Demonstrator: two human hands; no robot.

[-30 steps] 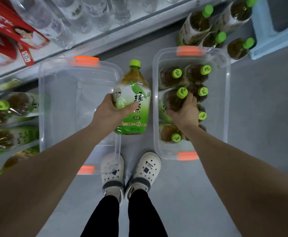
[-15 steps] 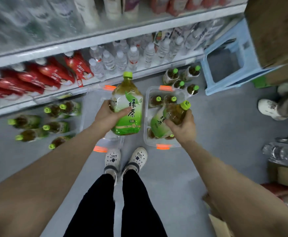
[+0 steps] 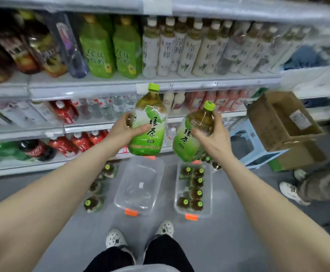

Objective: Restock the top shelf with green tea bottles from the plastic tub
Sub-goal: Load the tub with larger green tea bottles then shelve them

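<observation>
My left hand [image 3: 123, 127] grips an upright green tea bottle [image 3: 148, 122] by its side. My right hand [image 3: 211, 132] holds a second green tea bottle [image 3: 189, 138], tilted, by its shoulder. Both bottles hang in the air in front of the shelves. Below on the floor, the right clear plastic tub [image 3: 209, 193] holds several more green-capped bottles. The left clear tub [image 3: 156, 173] holds nothing. The shelf [image 3: 101, 89] at the top of the view carries green and white tea bottles.
More green tea bottles [image 3: 93, 203] stand on the floor left of the tubs. A blue stool [image 3: 258, 150] with a cardboard box [image 3: 281, 118] on it stands at the right. Another person's shoe [image 3: 291, 191] is at the far right. My own feet [image 3: 138, 234] are near the tubs.
I have stood up. Both hands have risen from tub level to shelf height, the right one lifting its bottle out of the right tub.
</observation>
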